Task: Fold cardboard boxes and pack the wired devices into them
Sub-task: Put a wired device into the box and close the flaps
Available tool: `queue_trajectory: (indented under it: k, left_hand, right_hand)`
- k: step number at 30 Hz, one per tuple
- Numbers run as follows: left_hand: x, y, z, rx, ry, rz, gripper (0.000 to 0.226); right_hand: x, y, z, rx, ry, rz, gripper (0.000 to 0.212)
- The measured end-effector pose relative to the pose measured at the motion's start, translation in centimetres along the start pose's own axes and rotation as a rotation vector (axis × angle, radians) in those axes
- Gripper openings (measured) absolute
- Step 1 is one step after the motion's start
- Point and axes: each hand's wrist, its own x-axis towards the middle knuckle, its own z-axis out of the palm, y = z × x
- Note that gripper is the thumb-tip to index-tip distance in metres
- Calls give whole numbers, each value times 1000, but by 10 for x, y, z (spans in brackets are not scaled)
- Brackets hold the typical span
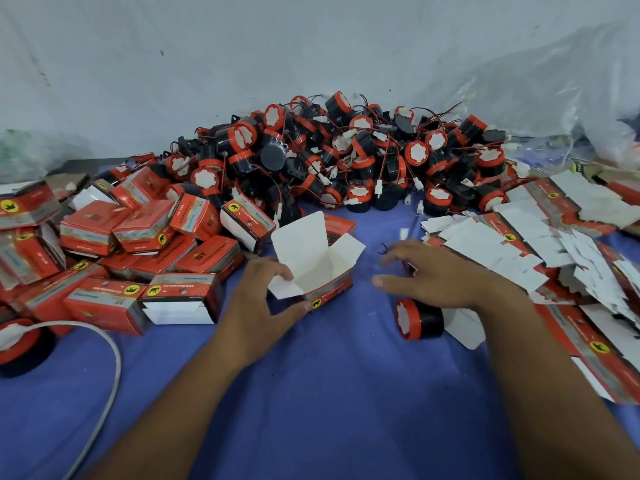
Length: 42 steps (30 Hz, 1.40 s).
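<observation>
My left hand grips a small red cardboard box standing upright on the blue cloth, its white top flaps open. My right hand hovers to the right of the box with its fingers spread and slightly blurred, holding nothing. Just below that hand a black and red round wired device lies on its side. A large heap of the same wired devices fills the back of the table.
Many folded red boxes are piled on the left. Flat unfolded box blanks lie stacked on the right. A grey cable curves across the near left, beside another device. Clear plastic sheeting hangs at the back right.
</observation>
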Motion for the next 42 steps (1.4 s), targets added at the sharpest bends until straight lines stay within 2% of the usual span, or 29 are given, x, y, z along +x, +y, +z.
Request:
queue_trajectory:
  k: [3,5,8,11,14,15,18,20,22,25,28,31,34,38,40,42]
  left_hand:
    - [0,-2,1,-11,11,-10,41]
    - [0,-2,2,-20,16,-12,40]
    - [-1,-2,2,-42,24,-22,38]
    - [-1,-1,1,-71,24,-60,44]
    - [-1,1,-1,-97,14,-75,51]
    - [-2,2,0,-100,5,-78,53]
    - [-3,5,0,-91,-3,-57,56]
    - [-4,7,0,-112,-8,-41,59]
    - [-5,10,0,-131,-34,-25,62]
    - [-6,14,0,-143,-74,13,68]
    - [-6,14,-1,-177,-83,11,73]
    - [-6,13,-1,-168,-84,11,74]
    - [-6,14,0,-110,-54,61,68]
    - [-4,15,2,22,-8,139,51]
    - [-4,14,2,28,-2,134,45]
    - [-4,12,0,3,-10,120,44]
  right_hand:
    - [-21,-3,-25,-169,-246,94,85]
    - [-28,-7,-30,-224,-369,154,76]
    - [-24,-15,-19,-266,-362,147,56]
    - [-22,-17,-21,-119,-165,60,43]
    - [-20,-21,-29,366,200,-60,39]
    - [-16,-26,-27,453,335,-104,40]
    - [-2,-49,-4,431,645,-114,46]
    - [3,-66,16,231,722,-152,52]
    - [6,-76,35,47,655,-207,55]
    - [11,-82,56,-3,491,-227,51]
    - [14,-86,66,-65,407,-215,50]
    - [14,-88,68,-80,360,-230,48]
    - [11,-91,70,-82,311,-268,33]
    - [11,-86,64,-300,372,-335,35]
    - [15,-81,58,-234,341,-301,36]
    - [20,-71,51,37,437,-209,32]
